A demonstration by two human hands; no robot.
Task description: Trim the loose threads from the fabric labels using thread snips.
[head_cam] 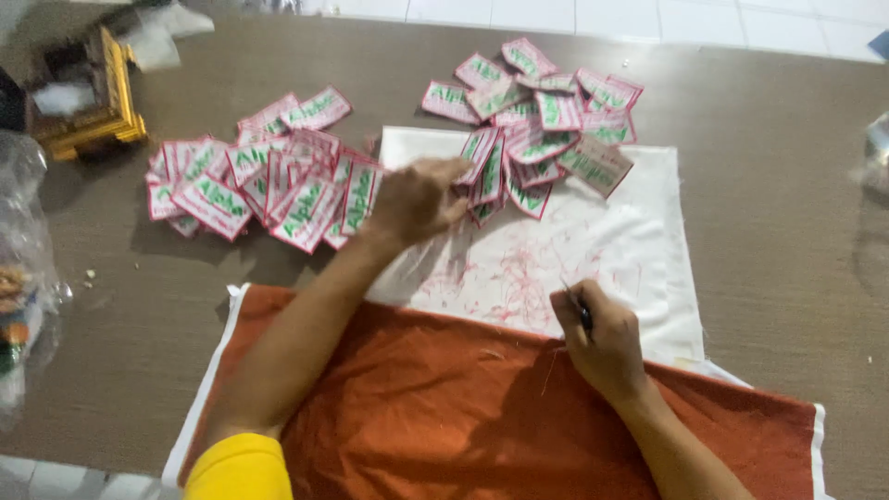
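Here we see embroidered patches, white with red borders and green lettering, lying in two heaps on the desk (759, 185). The right heap of patches (546, 111) sits at the far edge of a white cloth (630, 250) and spills partly onto it; the left heap of patches (269, 181) lies just beside that cloth on the bare brown surface. Our left hand (417, 199) reaches between the two heaps, its fingers curled around the nearest patches of the right heap, touching them; we cannot tell for sure whether it has one pinched. Our right hand (602, 338) is closed around a thin dark tool (579, 306), whose tip points out above the knuckles; it rests where the white cloth meets an orange cloth (444, 407) spread nearer to us. Fine red thread scraps (509, 278) lie scattered over the white cloth between our hands. A yellow sleeve (239, 468) shows at the left elbow. Further out, a yellow wooden frame (102, 102) stands at the far left corner, and clear plastic bags (23, 268) lie along the left edge. White floor tiles (741, 23) show beyond the desk.
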